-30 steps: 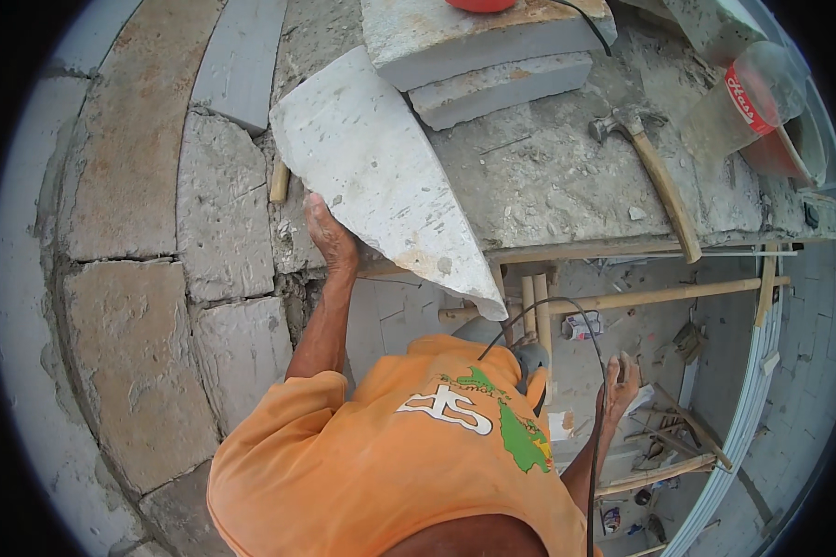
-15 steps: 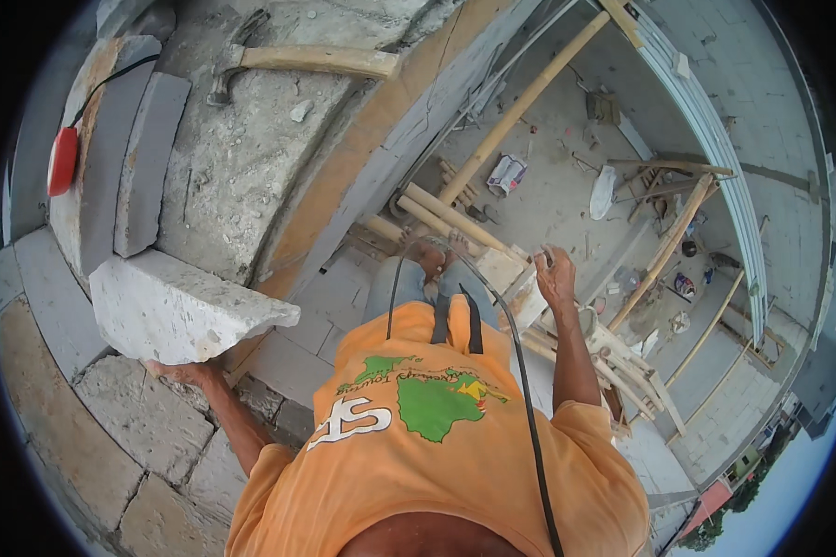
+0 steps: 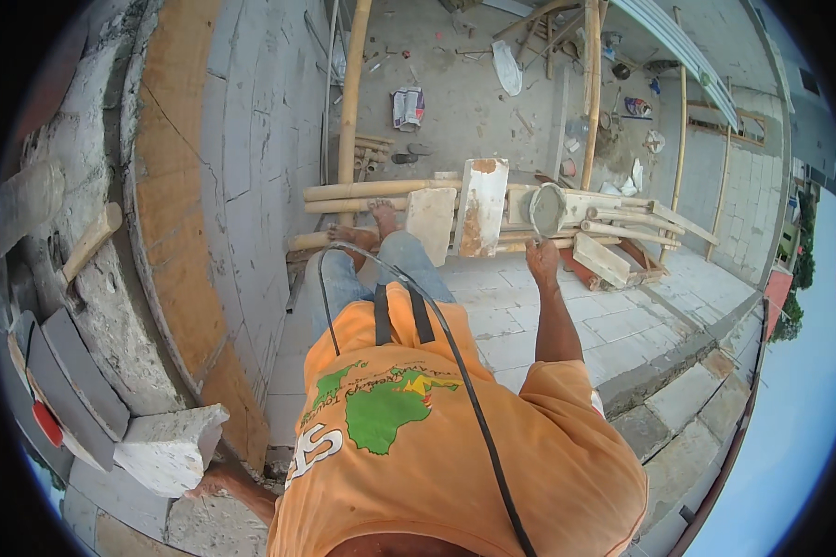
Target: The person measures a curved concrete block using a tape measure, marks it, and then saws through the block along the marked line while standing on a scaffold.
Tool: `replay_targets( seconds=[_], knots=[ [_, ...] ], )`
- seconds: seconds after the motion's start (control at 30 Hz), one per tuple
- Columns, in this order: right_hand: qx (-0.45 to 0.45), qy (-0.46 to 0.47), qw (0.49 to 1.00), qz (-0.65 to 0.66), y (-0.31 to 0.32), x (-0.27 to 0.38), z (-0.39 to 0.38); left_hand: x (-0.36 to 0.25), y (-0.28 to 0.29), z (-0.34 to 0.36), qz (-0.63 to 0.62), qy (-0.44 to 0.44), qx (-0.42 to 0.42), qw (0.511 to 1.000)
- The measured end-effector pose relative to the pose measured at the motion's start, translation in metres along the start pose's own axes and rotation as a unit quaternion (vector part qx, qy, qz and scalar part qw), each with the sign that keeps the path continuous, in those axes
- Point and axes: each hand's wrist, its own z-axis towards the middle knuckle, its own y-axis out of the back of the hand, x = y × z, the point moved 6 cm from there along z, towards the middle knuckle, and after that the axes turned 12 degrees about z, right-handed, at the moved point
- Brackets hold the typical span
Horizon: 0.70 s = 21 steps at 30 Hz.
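Note:
My left hand (image 3: 221, 480) lies at the lower left with its fingers stretched out along the wall top. It is against the lower edge of a broken white block (image 3: 170, 452), which partly hides the fingertips. Over on the right my right hand (image 3: 542, 257) is closed at the near rim of a round bucket (image 3: 548, 210) holding grey, wet-looking mortar. A thin pale strip runs from the fingers along the bucket's inside; what it is I cannot make out. The bucket is over the scaffold planks, beside a pale slab with brown stains (image 3: 483, 208).
A wooden-handled hammer (image 3: 95, 239) rests on the rough wall top at left, near upright thin slabs (image 3: 85, 373) and a red case (image 3: 47, 424). Bamboo poles (image 3: 353, 190) frame the scaffold. Far below lies a floor with scattered debris. A black cable (image 3: 464, 371) crosses my shirt.
The view has turned, so the wall top has shifted left and down. My right hand has gone from raised beside the scaffold to the bucket's rim. My left hand stays by the block.

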Motion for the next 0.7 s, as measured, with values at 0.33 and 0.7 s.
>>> replay_targets(
  seconds=[0.33,0.7],
  knots=[
    [0.1,-0.14,0.982,0.081,-0.033,-0.011,-0.104,-0.038,-0.069,0.007,0.13,-0.099,0.008,0.987],
    [0.202,-0.073,0.936,0.28,-0.145,0.014,-0.063,0.038,0.014,0.016,0.253,-0.14,-0.227,0.93]
  ],
)
